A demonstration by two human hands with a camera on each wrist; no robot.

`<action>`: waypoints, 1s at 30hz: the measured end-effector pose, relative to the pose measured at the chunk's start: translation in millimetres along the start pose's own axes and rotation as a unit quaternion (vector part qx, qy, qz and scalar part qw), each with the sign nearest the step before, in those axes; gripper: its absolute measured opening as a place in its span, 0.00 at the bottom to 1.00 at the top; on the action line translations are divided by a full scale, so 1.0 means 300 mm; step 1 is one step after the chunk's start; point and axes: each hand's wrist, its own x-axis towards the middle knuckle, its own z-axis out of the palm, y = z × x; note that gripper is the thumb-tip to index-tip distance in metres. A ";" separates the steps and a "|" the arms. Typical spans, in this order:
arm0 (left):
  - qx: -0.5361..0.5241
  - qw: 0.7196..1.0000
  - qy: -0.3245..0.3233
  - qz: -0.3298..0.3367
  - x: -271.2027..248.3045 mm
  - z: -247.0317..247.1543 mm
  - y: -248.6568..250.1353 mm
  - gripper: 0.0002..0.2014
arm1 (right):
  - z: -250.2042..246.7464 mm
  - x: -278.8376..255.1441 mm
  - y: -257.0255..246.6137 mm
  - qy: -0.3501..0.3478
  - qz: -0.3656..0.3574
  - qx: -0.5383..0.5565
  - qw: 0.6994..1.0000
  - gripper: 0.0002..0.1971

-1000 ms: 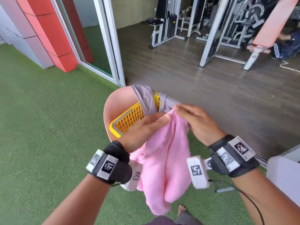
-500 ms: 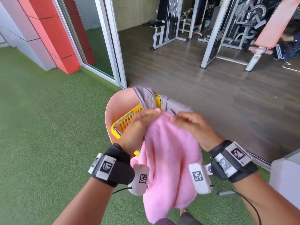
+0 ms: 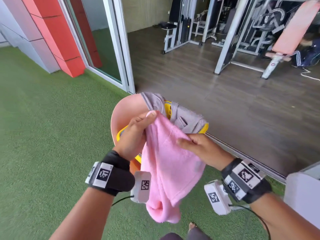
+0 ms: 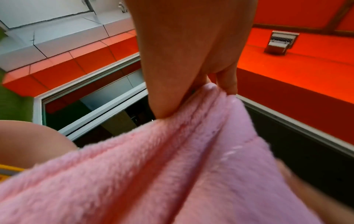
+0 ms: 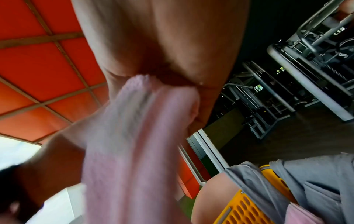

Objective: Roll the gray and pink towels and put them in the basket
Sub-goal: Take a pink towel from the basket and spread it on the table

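Note:
I hold a fluffy pink towel (image 3: pixel 166 163) up in the air in front of me, and it hangs down in folds. My left hand (image 3: pixel 136 132) pinches its top corner between thumb and fingers (image 4: pixel 162 94). My right hand (image 3: pixel 199 148) grips the towel's upper edge to the right and a little lower, with the cloth (image 5: pixel 134 136) bunched in its fingers. Behind the towel, the yellow plastic basket (image 3: pixel 205 127) stands on a round pink stool (image 3: pixel 128 108). A gray towel (image 3: pixel 185 116) lies draped over the basket's far rim (image 5: pixel 272 171).
Green artificial turf (image 3: pixel 43 135) covers the ground to the left and below. A sliding glass door frame (image 3: pixel 119 45) leads to a dark wooden gym floor (image 3: pixel 225 101) with weight machines (image 3: pixel 181 28). A white object (image 3: pixel 301 196) stands at the right edge.
My hands have drawn apart along the pink towel's top edge: the left has gone up and left, the right down and right, so the towel spreads wider.

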 end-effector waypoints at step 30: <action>0.219 0.956 0.142 0.137 0.009 0.050 0.054 0.23 | 0.033 0.047 -0.063 0.091 -0.043 0.083 0.991 0.18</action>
